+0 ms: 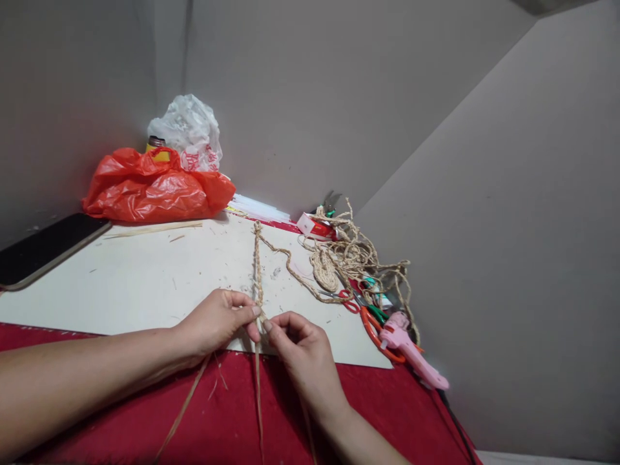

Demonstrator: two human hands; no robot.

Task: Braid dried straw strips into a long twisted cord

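A braided straw cord (258, 265) runs down the white board (159, 278), its top end knotted. At the cord's lower end my left hand (220, 323) pinches the strands between thumb and fingers. Close on its right, my right hand (305, 355) is closed on the strands too, thumb against forefinger. Loose strands (258, 400) hang below both hands over the red cloth (217, 413). A thinner twisted cord (290, 261) curves from the top knot toward the right.
At the right lie a tangle of cord (358, 248), a coiled oval piece (324, 270), orange-handled scissors (372, 329) and a pink glue gun (411, 349). A phone (48, 248), a red bag (155, 190) and a white bag (188, 123) are at the left, with walls behind.
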